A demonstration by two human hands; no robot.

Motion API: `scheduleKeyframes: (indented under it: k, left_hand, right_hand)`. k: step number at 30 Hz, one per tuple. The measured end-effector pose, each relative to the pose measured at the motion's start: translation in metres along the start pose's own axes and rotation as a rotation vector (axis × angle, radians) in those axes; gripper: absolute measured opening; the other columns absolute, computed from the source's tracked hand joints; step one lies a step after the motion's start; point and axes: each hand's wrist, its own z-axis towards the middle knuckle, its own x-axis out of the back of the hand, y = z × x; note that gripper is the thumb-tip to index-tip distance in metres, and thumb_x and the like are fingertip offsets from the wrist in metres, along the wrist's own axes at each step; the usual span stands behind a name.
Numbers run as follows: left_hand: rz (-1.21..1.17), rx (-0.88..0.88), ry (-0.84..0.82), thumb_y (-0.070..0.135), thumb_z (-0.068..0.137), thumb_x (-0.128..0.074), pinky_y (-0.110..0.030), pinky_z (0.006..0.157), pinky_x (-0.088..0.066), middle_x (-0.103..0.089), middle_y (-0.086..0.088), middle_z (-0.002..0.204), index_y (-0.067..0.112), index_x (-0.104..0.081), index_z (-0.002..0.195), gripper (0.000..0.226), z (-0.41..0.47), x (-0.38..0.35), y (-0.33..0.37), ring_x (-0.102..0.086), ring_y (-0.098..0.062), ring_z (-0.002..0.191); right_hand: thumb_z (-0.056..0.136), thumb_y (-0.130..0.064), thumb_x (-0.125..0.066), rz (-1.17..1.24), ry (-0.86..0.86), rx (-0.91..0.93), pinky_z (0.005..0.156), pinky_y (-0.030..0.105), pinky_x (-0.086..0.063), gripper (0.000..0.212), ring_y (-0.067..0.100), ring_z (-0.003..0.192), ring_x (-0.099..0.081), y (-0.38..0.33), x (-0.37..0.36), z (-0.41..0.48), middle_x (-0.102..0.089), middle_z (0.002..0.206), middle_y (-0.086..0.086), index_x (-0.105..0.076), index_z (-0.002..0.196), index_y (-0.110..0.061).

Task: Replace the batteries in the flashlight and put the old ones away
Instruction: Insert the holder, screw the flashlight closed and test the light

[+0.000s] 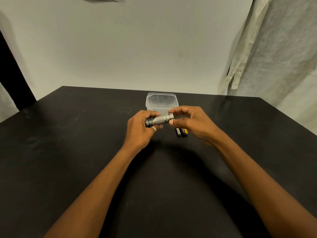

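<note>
Flashlight (158, 119) is being held level above the black table (85, 152), its head end sitting in the left hand (139, 129), whose fingers are curling tight round the barrel, while the right hand (190, 122) is pinching the tail end between thumb and fingertips. Three batteries (181, 131) are lying close side by side on the table, partly beneath the right hand. Farther back, a clear plastic container (149, 102) is standing open-topped on the table just behind both hands.
</note>
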Motion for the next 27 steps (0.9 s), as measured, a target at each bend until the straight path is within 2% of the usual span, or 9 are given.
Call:
scheduleKeyframes:
  k: [3, 8, 13, 16, 18, 22, 24, 27]
  left_hand:
    - [-0.007, -0.006, 0.001, 0.009, 0.074, -0.088, -0.005, 0.076, -0.046, -0.069, 0.004, 0.101, 0.017, -0.076, 0.108, 0.037, 0.000, 0.000, 0.000, -0.064, -0.002, 0.089]
    - [-0.010, -0.003, -0.001, 0.009, 0.074, -0.088, -0.007, 0.076, -0.048, -0.068, 0.005, 0.101, 0.019, -0.076, 0.108, 0.037, 0.000, 0.000, 0.000, -0.064, -0.004, 0.090]
    - [-0.012, 0.006, -0.014, 0.008, 0.074, -0.087, -0.009, 0.078, -0.050, -0.068, 0.005, 0.102, 0.020, -0.076, 0.108, 0.038, 0.000, -0.001, 0.000, -0.065, -0.005, 0.092]
    - [-0.006, 0.011, -0.010, 0.009, 0.075, -0.087, -0.007, 0.076, -0.048, -0.068, 0.005, 0.102, 0.019, -0.075, 0.109, 0.038, 0.000, -0.001, 0.000, -0.064, -0.003, 0.090]
    - [-0.001, 0.008, -0.011, 0.010, 0.075, -0.087, -0.007, 0.076, -0.047, -0.068, 0.006, 0.102, 0.019, -0.075, 0.109, 0.038, 0.000, -0.002, 0.000, -0.064, -0.002, 0.090]
    - [-0.006, 0.010, -0.004, 0.010, 0.074, -0.088, -0.009, 0.078, -0.049, -0.068, 0.005, 0.102, 0.018, -0.075, 0.109, 0.038, 0.001, -0.001, -0.001, -0.064, -0.004, 0.091]
    - [-0.008, 0.010, -0.007, 0.010, 0.074, -0.088, -0.008, 0.077, -0.048, -0.068, 0.004, 0.102, 0.017, -0.075, 0.109, 0.037, 0.000, -0.001, 0.000, -0.064, -0.003, 0.090]
    - [-0.008, 0.005, -0.016, 0.009, 0.074, -0.088, -0.007, 0.076, -0.048, -0.068, 0.005, 0.102, 0.018, -0.076, 0.109, 0.037, 0.000, 0.000, 0.000, -0.064, -0.002, 0.089]
  right_hand:
    - [0.089, -0.001, -0.075, 0.073, 0.001, -0.018, 0.079, 0.026, -0.063, 0.032, 0.019, 0.085, -0.076, -0.001, -0.001, -0.001, -0.076, 0.098, 0.009, -0.071, 0.120, -0.006]
    - [0.096, -0.026, -0.071, -0.012, 0.079, -0.019, 0.067, 0.028, -0.062, 0.019, 0.018, 0.074, -0.075, 0.001, -0.008, -0.001, -0.077, 0.088, 0.014, -0.073, 0.107, -0.012]
    - [0.099, -0.048, -0.061, -0.167, 0.158, -0.027, 0.056, 0.025, -0.059, 0.033, 0.014, 0.061, -0.074, 0.005, -0.016, -0.001, -0.076, 0.073, 0.005, -0.072, 0.088, -0.019]
    - [0.099, -0.054, -0.056, -0.238, 0.173, -0.017, 0.062, 0.026, -0.063, 0.041, 0.013, 0.063, -0.076, 0.004, -0.014, -0.001, -0.078, 0.077, 0.004, -0.074, 0.090, -0.018]
    - [0.099, -0.050, -0.059, -0.178, 0.145, -0.025, 0.070, 0.030, -0.065, 0.038, 0.015, 0.070, -0.077, 0.004, -0.012, 0.000, -0.079, 0.083, 0.004, -0.075, 0.096, -0.016]
    - [0.097, -0.027, -0.069, -0.053, 0.074, -0.029, 0.085, 0.040, -0.064, 0.021, 0.022, 0.081, -0.079, 0.008, -0.008, 0.003, -0.079, 0.092, 0.006, -0.075, 0.110, -0.012]
    - [0.094, -0.021, -0.074, -0.011, 0.077, -0.024, 0.088, 0.042, -0.063, 0.022, 0.025, 0.082, -0.079, 0.008, -0.007, 0.004, -0.080, 0.092, 0.009, -0.073, 0.113, -0.011]
    - [0.086, -0.018, -0.082, 0.009, 0.088, 0.005, 0.087, 0.041, -0.064, 0.024, 0.027, 0.085, -0.078, 0.005, -0.006, 0.002, -0.079, 0.090, 0.012, -0.074, 0.108, -0.014]
